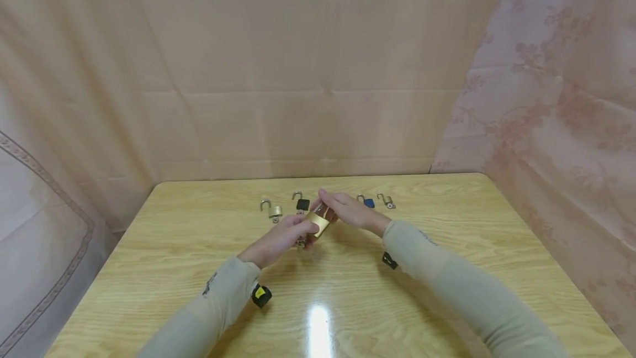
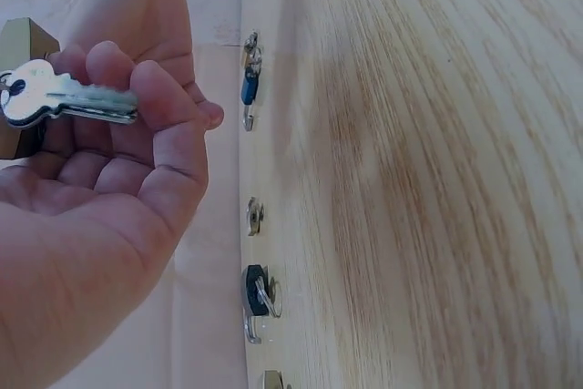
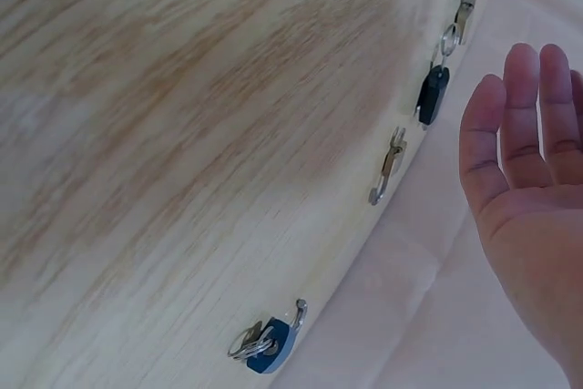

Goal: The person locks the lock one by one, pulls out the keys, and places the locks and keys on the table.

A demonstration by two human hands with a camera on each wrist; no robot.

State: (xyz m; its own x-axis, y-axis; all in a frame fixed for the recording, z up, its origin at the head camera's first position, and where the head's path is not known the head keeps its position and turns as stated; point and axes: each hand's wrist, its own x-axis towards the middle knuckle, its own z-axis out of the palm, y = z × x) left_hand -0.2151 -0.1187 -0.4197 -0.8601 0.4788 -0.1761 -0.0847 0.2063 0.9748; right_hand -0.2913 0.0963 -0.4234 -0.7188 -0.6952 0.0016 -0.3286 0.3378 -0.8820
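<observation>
While your left hand pinches one brass padlock, your right hand is loosely spread beside it, plus five more padlocks behind.

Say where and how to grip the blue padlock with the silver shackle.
Probably pinch the blue padlock by its compact body, coming from above: the open silver shackle sticks out at the far end and the ring of metal keys trails at the near end.
</observation>
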